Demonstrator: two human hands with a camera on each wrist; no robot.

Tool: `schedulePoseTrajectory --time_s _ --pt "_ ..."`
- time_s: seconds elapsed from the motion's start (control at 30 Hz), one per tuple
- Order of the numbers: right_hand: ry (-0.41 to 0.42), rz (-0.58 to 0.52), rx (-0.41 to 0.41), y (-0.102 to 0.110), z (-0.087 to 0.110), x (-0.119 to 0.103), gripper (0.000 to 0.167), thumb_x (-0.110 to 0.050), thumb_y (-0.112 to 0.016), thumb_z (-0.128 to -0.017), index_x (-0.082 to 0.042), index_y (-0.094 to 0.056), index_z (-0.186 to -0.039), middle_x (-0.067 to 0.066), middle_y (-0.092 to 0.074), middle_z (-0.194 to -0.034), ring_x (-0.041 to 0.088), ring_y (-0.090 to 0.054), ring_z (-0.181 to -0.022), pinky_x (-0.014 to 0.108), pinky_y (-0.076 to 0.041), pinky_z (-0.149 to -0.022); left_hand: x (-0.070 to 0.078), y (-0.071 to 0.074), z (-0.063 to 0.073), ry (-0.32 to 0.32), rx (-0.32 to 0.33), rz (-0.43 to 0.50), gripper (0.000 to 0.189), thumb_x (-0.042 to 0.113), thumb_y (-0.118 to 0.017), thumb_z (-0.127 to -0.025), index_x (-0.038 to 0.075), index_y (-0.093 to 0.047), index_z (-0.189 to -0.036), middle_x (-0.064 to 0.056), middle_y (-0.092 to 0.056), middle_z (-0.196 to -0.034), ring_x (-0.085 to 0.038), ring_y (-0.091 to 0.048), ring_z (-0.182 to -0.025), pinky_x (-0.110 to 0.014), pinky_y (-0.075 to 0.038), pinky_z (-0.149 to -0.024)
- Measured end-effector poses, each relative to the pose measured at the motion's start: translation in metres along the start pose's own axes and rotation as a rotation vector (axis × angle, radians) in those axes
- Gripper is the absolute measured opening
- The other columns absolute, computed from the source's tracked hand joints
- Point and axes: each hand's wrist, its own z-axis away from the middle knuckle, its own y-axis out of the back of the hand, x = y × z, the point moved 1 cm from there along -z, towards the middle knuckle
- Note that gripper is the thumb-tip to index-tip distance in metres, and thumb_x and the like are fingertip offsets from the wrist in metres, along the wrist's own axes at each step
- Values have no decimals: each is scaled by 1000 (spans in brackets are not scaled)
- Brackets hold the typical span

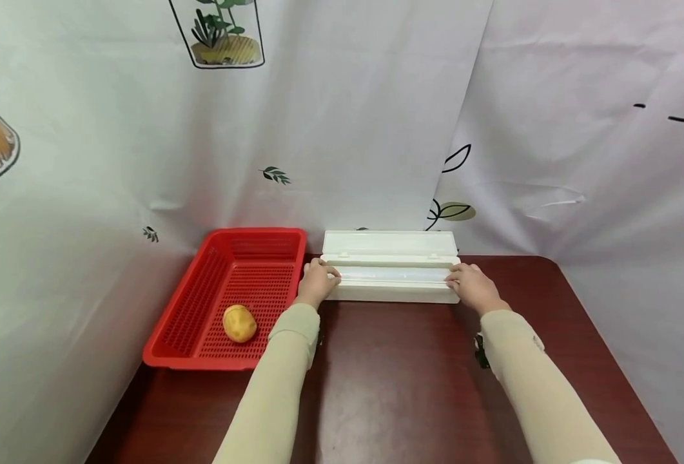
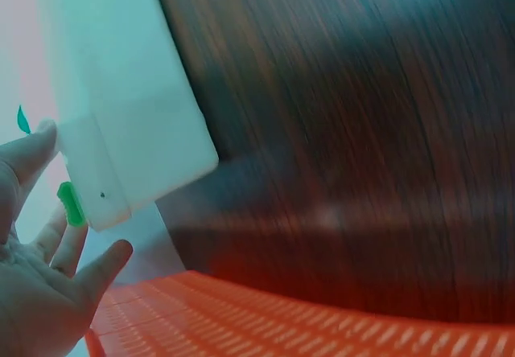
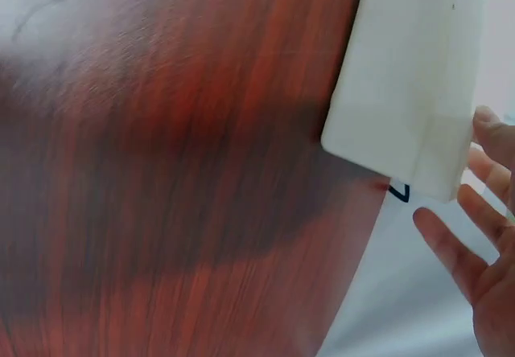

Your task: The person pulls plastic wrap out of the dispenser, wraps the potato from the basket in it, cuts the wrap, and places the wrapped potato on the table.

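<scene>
A long white cling film dispenser box (image 1: 392, 294) lies at the table's back edge with its lid (image 1: 390, 243) raised. A pale roll of cling film (image 1: 394, 274) shows in its slot. My left hand (image 1: 315, 282) is at the left end, thumb and fingertips bent at the roll's end. At the opposite end my right hand (image 1: 472, 285) takes a similar hold. A small green piece (image 2: 71, 204) shows by the left fingers in the left wrist view. The exact fingertip contact is partly hidden, and the outer fingers spread away from the box in both wrist views.
Left of the box stands a red perforated plastic basket (image 1: 170, 328) with a yellowish potato-like item (image 1: 240, 323) inside. The dark red-brown wooden table (image 1: 394, 380) is bordered at the back and sides by a pale printed curtain (image 1: 365, 129).
</scene>
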Motion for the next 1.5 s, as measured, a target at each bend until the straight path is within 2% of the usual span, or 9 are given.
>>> schedulePoseTrajectory --time_s 0.2,0.4,0.7,0.87,1.0,1.13,1.33,1.43,1.5 --pt "-44 -16 26 0 -3 3 20 -17 -57 -91 -4 -71 -99 13 -53 -116 30 -42 -111 47 -44 -83 2 -3 -1 37 28 68 13 25 -64 -87 17 -74 -90 -8 -45 -124 -25 -36 -116 -43 -46 -77" --pt "-24 47 131 -4 -3 0 17 -15 -56 -91 -5 -69 -92 9 -54 -105 27 -46 -99 45 -47 -73 3 -7 -3 61 47 58 16 25 -61 -89 15 -73 -93 -8 -44 -120 -25 -37 -113 -42 -46 -75" --pt "-97 110 220 -13 -10 -6 25 -16 -45 -97 5 -58 -105 22 -48 -112 37 -45 -105 53 -44 -76 19 -6 -4 103 137 -156 23 25 -53 -94 11 -68 -104 -14 -51 -108 -30 -43 -106 -43 -39 -87" --pt "-178 78 235 -14 -12 -10 22 -11 -40 -98 8 -50 -101 25 -42 -98 41 -49 -84 53 -43 -65 24 -5 -6 137 120 -115 23 24 -51 -96 9 -64 -106 -13 -58 -103 -29 -56 -99 -46 -48 -78" --pt "-243 54 178 -12 -13 -11 22 -13 -34 -100 6 -44 -105 28 -50 -92 41 -55 -75 54 -46 -63 25 -2 -7 133 116 -92 21 23 -51 -95 9 -64 -102 -11 -63 -96 -30 -62 -87 -44 -51 -68" --pt "-272 -46 143 -10 -15 -9 28 -21 -32 -101 3 -45 -109 24 -60 -87 40 -58 -77 52 -45 -65 21 1 -5 152 107 -5 20 24 -50 -95 10 -63 -101 -8 -66 -86 -25 -63 -74 -40 -50 -61" --pt "-314 -373 125 -10 -14 -3 30 -23 -29 -102 -1 -49 -109 10 -61 -78 23 -50 -68 34 -40 -61 9 -2 -2 168 128 266 18 21 -52 -95 10 -65 -101 -2 -65 -79 -13 -62 -59 -31 -46 -59" --pt "-317 -491 125 -9 -13 0 31 -22 -29 -101 1 -50 -107 9 -63 -81 20 -50 -73 28 -39 -63 8 -4 -1 160 138 311 17 20 -53 -94 8 -65 -101 -6 -61 -86 -13 -61 -60 -30 -45 -61" --pt "-310 -553 107 -8 -14 2 32 -21 -29 -101 3 -50 -107 11 -65 -85 20 -51 -78 27 -39 -65 9 -4 -1 168 138 311 18 20 -54 -94 8 -64 -101 -7 -60 -84 -15 -60 -62 -30 -45 -61"
